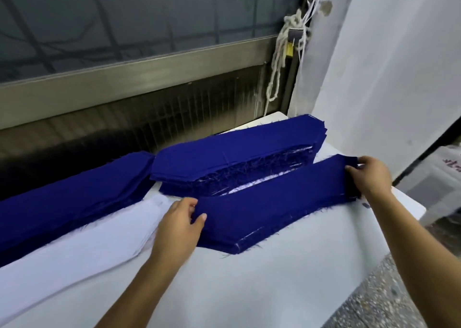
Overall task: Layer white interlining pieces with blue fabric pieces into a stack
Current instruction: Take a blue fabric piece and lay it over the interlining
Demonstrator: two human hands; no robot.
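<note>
A long blue fabric piece [269, 203] lies on top of the near stack on the white table [249, 285]. My left hand [179, 225] pinches its left end, thumb on top. My right hand [371, 175] grips its right end. White edges show under this piece along its front side. Behind it sits a thick stack of blue pieces [224, 158] with frayed edges. A pile of white interlining pieces [74, 247] lies to the left. Beyond that pile stretches another blue fabric pile [64, 198].
A dark window with a metal frame [139, 70] runs along the far side. White cords [282, 60] hang by a padlock at the window's right end. A white wall [389, 73] rises at the right. The table's right edge drops to a speckled floor [404, 295].
</note>
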